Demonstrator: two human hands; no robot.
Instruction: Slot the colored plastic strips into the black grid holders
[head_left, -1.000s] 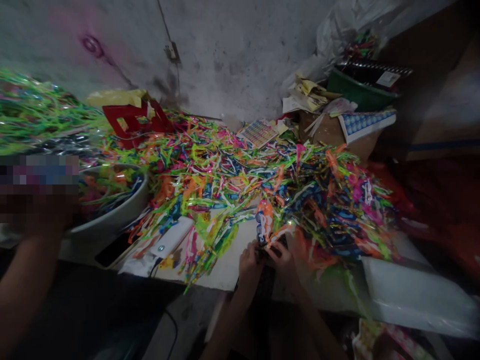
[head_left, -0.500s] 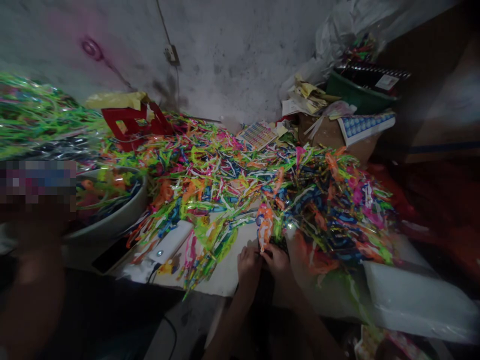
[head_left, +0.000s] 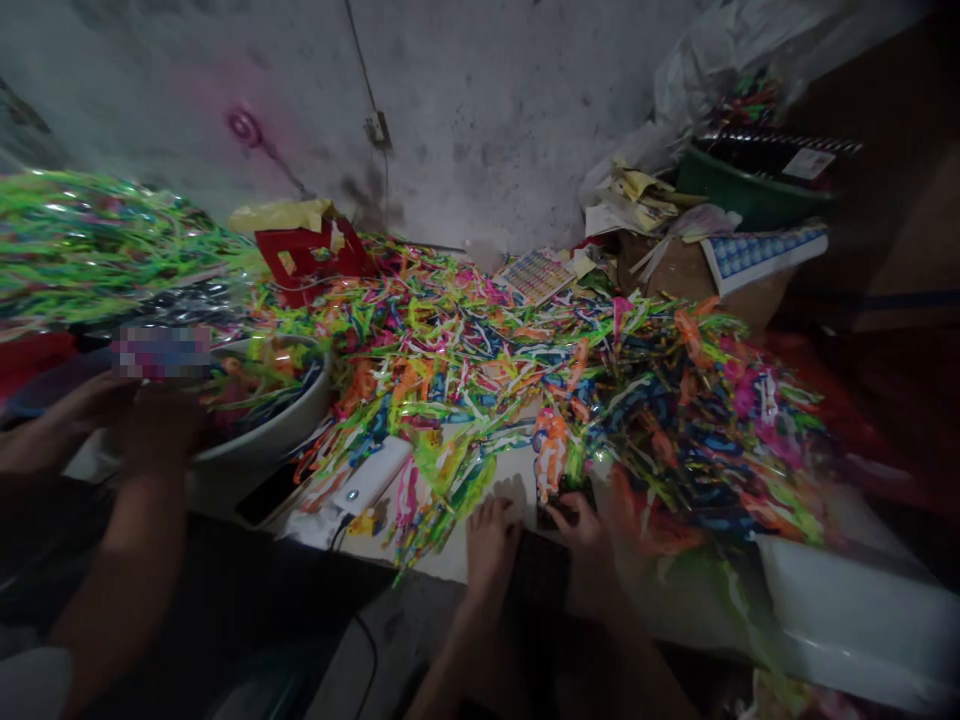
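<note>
An orange-and-white plastic piece (head_left: 551, 455), with some blue at its side, lies at the near edge of a colourful heap. Thumb and fingers of my right hand (head_left: 581, 522) are closed at its lower end. To the left, my left hand (head_left: 491, 535) is apart from that piece, its fingers loosely stretched over the pale tabletop (head_left: 442, 545). A dark flat object (head_left: 541, 568) shows between my wrists; its kind is too dim to make out.
A heap of bright plastic pieces (head_left: 480, 350) covers the table. A white power bank (head_left: 371, 478) with a cable and a dark phone (head_left: 266, 495) lie left. A co-worker's hands (head_left: 150, 420) work beside a white basin (head_left: 300, 415). A white plastic packet (head_left: 847, 610) lies right.
My left hand has come away from the orange-and-white piece and moved left; the right hand stays at its lower end. The view has shifted left, showing more of the co-worker's arms.
</note>
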